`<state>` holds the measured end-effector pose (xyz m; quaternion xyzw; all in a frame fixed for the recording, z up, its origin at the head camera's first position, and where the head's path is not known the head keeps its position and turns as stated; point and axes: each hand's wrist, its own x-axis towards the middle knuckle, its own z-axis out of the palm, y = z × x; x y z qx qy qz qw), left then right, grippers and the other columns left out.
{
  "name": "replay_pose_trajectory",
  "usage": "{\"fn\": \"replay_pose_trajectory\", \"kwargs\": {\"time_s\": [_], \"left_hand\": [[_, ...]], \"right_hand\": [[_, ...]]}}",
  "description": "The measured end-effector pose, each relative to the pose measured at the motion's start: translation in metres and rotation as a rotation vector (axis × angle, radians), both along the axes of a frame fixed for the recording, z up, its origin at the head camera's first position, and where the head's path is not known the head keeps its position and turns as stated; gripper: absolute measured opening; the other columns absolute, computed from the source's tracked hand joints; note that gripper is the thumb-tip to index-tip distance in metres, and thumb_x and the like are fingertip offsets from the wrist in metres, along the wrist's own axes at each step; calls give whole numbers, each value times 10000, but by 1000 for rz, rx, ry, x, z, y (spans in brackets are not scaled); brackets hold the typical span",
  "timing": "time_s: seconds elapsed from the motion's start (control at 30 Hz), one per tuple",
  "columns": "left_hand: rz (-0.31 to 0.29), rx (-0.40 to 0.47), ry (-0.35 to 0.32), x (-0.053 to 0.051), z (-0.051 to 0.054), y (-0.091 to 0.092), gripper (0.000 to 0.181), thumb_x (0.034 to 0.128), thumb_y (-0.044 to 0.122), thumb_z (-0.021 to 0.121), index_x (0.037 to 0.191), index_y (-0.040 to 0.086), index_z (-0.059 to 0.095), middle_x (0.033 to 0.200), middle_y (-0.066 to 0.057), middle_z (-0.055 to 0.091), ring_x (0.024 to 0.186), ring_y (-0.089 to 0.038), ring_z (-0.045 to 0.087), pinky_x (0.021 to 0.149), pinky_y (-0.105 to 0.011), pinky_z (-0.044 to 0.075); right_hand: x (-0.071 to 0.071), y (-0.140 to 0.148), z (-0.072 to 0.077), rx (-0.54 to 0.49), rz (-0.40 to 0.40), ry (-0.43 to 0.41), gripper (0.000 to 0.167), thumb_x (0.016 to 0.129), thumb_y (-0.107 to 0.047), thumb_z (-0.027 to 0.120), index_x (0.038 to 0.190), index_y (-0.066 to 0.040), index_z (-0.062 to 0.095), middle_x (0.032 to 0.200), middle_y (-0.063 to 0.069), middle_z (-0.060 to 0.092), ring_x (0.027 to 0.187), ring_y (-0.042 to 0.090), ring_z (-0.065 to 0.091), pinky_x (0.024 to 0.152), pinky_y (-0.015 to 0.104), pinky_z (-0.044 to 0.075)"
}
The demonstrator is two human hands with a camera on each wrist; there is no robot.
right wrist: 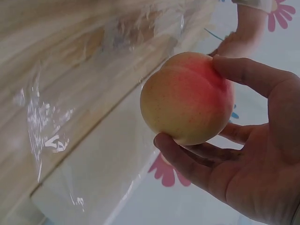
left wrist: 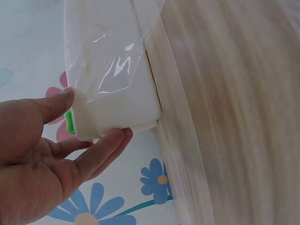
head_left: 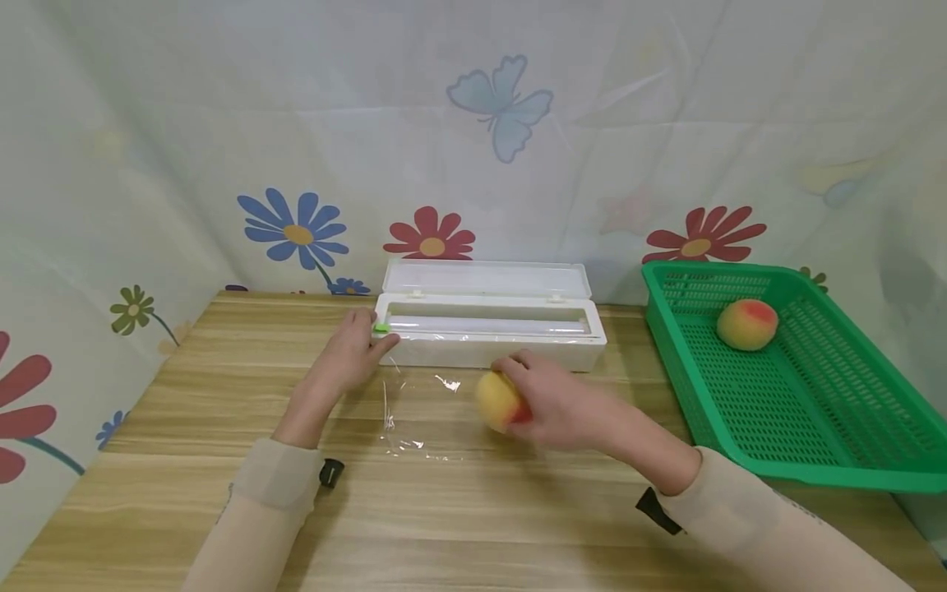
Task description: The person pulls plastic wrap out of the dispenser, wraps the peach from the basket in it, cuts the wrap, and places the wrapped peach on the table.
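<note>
A white cling film dispenser box [head_left: 488, 355] stands on the wooden table with its lid raised and a roll inside. My left hand [head_left: 353, 349] grips its left end, by the green slider [left wrist: 70, 122], with thumb and fingers on different faces. A sheet of clear cling film [head_left: 422, 411] runs from the box's front onto the table. My right hand [head_left: 558, 403] holds a yellow and red peach [right wrist: 187, 98] between thumb and fingers, above the sheet's right part. In the head view, the hand hides the peach's right side.
A green plastic basket [head_left: 792, 473] stands to the right, with another peach [head_left: 747, 324] in it. Behind the table [head_left: 444, 526] hangs a white curtain [head_left: 333, 99] printed with flowers and a butterfly, close to the raised lid.
</note>
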<state>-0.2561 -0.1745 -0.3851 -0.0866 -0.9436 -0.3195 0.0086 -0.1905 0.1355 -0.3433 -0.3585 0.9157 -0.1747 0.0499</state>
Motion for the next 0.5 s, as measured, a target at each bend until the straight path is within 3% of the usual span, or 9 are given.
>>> {"fn": "replay_pose_trajectory", "kwargs": {"time_s": [0.13, 0.4, 0.5], "left_hand": [[1, 3, -1, 0, 0, -1, 519, 1060, 251, 594, 1331, -156, 421, 1209, -260, 472, 1008, -356, 509, 907, -506, 480], [2, 8, -6, -1, -1, 0, 521, 1061, 253, 593, 1338, -152, 415, 1198, -248, 469, 1002, -347, 513, 902, -500, 485], [3, 4, -3, -1, -2, 0, 519, 1060, 255, 595, 1331, -150, 417, 1194, -249, 468, 997, -349, 514, 902, -504, 486]], "right_hand": [[3, -9, -8, 11, 6, -62, 645, 847, -168, 824, 1388, 14, 524, 1291, 154, 555, 995, 241, 584, 895, 394, 527], [5, -15, -18, 36, 30, -76, 650, 856, -206, 811, 1395, 6, 517, 1315, 160, 565, 1074, 255, 587, 958, 412, 502], [4, -16, -21, 32, 4, -108, 690, 864, -215, 804, 1411, 13, 451, 1181, 118, 598, 988, 232, 593, 894, 393, 511]]}}
